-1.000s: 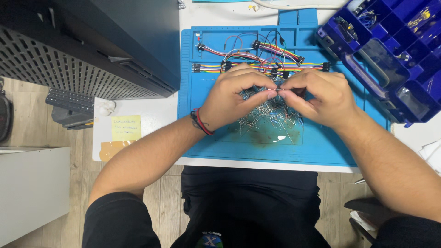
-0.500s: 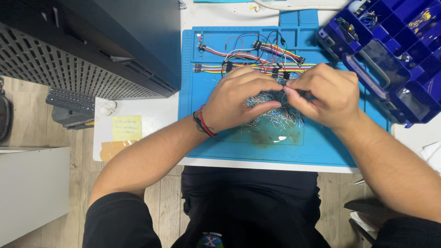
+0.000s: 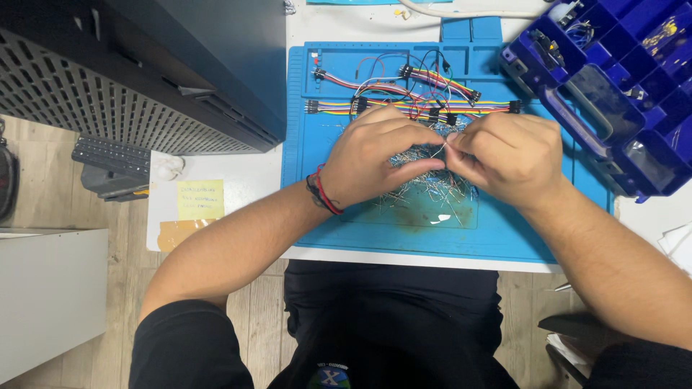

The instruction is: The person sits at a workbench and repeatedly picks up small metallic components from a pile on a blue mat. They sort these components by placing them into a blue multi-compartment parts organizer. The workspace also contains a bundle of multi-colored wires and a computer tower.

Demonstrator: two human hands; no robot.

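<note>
Wire [image 3: 438,149]: one thin, pale lead, pinched between the fingertips of both hands. Left hand [image 3: 375,155] and right hand [image 3: 504,155] meet over a heap [image 3: 425,189] of similar fine metal leads, uncountable, lying on one blue mat [image 3: 346,230]. One blue case [image 3: 613,94] lies right.

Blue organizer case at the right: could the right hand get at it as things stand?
Probably yes. The case lies open just beside the right hand, with only bare mat between. But that hand's fingers are pinching a thin wire together with the left hand.
</note>
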